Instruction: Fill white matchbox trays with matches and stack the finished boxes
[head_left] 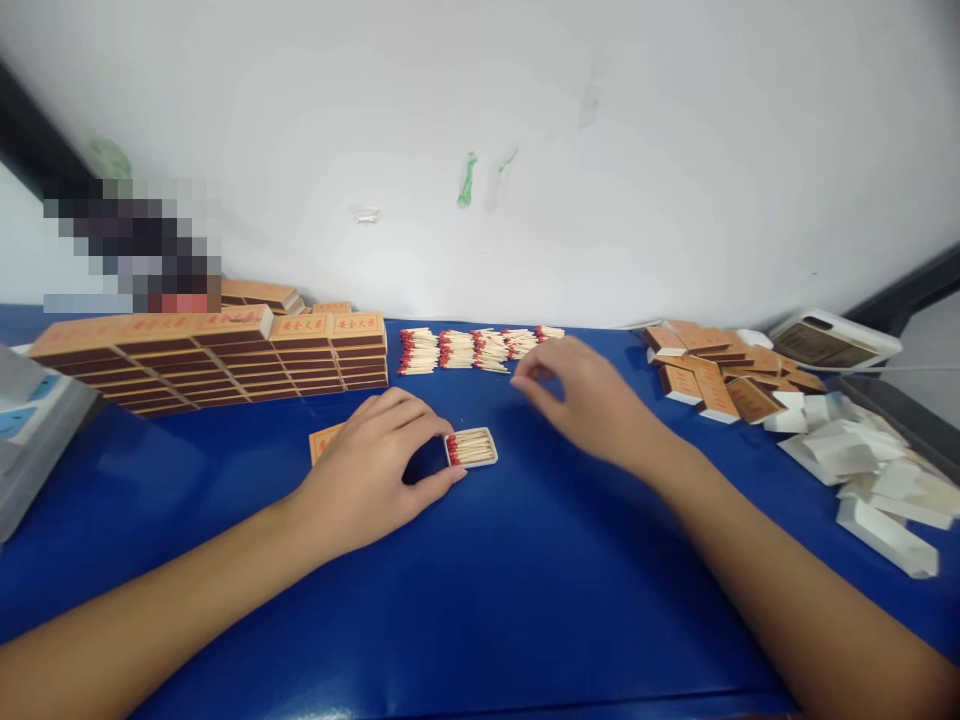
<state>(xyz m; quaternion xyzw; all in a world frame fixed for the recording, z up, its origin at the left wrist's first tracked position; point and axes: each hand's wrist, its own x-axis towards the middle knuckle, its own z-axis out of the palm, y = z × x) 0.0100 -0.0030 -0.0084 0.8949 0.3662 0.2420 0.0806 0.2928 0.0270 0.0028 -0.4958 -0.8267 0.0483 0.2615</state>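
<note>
My left hand (375, 465) rests on the blue table (525, 580), its fingers and thumb curled round the left end of a small white tray (472, 447) filled with red-tipped matches. An orange matchbox sleeve (322, 440) lies partly hidden under that hand. My right hand (592, 400) hovers just right of and behind the tray, fingers bent and apart, holding nothing, close to the loose bundles of matches (472, 350) lined up by the wall.
A long stack of orange matchboxes (217, 360) stands at the back left. A heap of orange sleeves (720, 375) and white inner trays (870, 470) lies at the right. A phone (832, 340) sits at the far right, a grey box (30, 430) at the left edge.
</note>
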